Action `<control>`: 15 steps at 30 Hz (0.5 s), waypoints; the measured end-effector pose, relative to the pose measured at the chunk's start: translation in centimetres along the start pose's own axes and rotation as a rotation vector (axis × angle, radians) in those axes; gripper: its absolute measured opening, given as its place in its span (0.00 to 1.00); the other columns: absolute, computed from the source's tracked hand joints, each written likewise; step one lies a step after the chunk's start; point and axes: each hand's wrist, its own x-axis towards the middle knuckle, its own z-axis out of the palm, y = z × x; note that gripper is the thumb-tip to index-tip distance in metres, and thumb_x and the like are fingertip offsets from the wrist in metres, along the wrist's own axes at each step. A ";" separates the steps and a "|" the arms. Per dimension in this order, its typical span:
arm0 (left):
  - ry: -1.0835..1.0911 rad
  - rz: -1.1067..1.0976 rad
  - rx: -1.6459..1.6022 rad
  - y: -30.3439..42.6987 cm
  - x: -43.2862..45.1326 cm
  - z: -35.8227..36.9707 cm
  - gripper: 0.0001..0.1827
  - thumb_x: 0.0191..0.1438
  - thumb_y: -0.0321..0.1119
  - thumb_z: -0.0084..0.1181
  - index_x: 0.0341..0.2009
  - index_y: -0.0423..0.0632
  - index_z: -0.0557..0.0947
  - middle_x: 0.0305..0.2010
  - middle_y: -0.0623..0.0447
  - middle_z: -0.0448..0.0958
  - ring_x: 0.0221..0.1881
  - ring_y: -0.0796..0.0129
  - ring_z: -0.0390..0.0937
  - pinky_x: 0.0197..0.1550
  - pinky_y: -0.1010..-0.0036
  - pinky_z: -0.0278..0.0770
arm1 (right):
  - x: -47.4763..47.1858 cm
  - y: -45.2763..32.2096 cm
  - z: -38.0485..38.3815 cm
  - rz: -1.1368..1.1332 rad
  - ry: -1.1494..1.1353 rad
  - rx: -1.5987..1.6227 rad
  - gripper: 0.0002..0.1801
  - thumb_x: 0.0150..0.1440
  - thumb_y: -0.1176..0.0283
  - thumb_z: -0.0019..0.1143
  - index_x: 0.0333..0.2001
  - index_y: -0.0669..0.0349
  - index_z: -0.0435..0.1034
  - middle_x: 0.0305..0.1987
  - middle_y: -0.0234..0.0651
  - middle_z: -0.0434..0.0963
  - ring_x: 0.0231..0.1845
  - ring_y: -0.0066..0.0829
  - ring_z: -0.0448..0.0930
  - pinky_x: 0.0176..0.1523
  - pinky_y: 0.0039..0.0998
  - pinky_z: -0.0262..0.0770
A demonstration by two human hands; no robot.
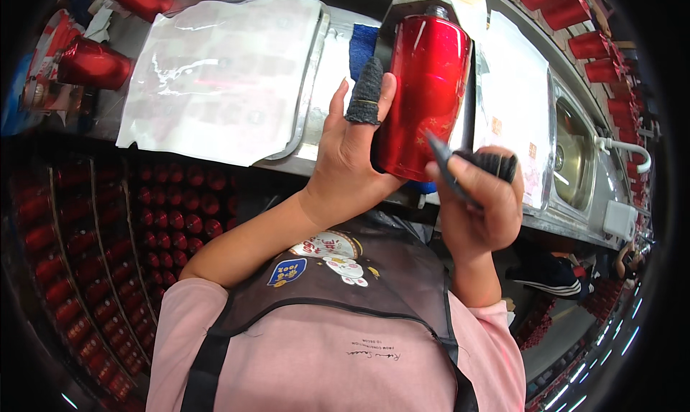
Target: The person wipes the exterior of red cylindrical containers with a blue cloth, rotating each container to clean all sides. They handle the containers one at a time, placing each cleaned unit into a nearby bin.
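A glossy red metal bottle (431, 83) with a threaded neck lies in a dark holder (399, 13), its neck away from me. My left hand (350, 148) rests along the bottle's left side, thumb under its base end, with a dark knitted cot on one finger. Over the bottle's lower right is my right hand (482, 196), also with a dark finger cot, gripping a grey pointed blade-like tool (444, 156). The tool's tip is by small gold star marks (426, 134) on the bottle; whether it touches cannot be told. Blue cloth (361, 48) shows beside the holder.
A tray with white transfer sheets (215, 83) lies left, more printed sheets (512, 110) right. Beyond them is a steel sink (574, 153) with a white tap (625, 145). Red bottles (94, 62) stand at the far left; racks of red bottles (175, 218) fill the lower left.
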 end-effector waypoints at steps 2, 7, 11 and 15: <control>-0.010 -0.043 -0.047 -0.2 -0.5 0.4 0.53 0.41 0.34 0.76 0.70 0.40 0.61 0.65 0.37 0.70 0.62 0.48 0.70 0.63 0.61 0.67 | -0.7 1.4 0.5 -0.190 -0.051 -0.087 0.21 0.35 0.82 0.71 0.37 0.59 0.79 0.29 0.33 0.73 0.27 0.33 0.74 0.31 0.31 0.71; -0.102 -0.110 -0.072 -0.4 -0.1 0.0 0.54 0.43 0.34 0.76 0.71 0.37 0.59 0.66 0.37 0.70 0.65 0.52 0.70 0.64 0.65 0.67 | -0.7 1.8 -0.5 -0.070 -0.064 0.066 0.19 0.36 0.82 0.74 0.36 0.61 0.78 0.25 0.33 0.71 0.26 0.33 0.74 0.31 0.31 0.70; -0.217 -0.128 -0.148 -2.3 -0.3 0.4 0.55 0.44 0.36 0.77 0.70 0.35 0.57 0.70 0.38 0.64 0.69 0.55 0.66 0.69 0.62 0.58 | -1.7 1.3 -1.3 -0.027 -0.154 0.177 0.21 0.38 0.82 0.76 0.38 0.61 0.77 0.28 0.36 0.77 0.27 0.35 0.76 0.32 0.31 0.71; -0.400 -0.159 -0.092 -2.7 0.6 -0.6 0.63 0.42 0.50 0.76 0.71 0.34 0.51 0.73 0.38 0.59 0.73 0.51 0.59 0.72 0.45 0.36 | 0.3 2.2 -0.7 0.546 -0.013 0.263 0.11 0.52 0.77 0.71 0.36 0.63 0.74 0.30 0.30 0.77 0.31 0.19 0.76 0.34 0.23 0.72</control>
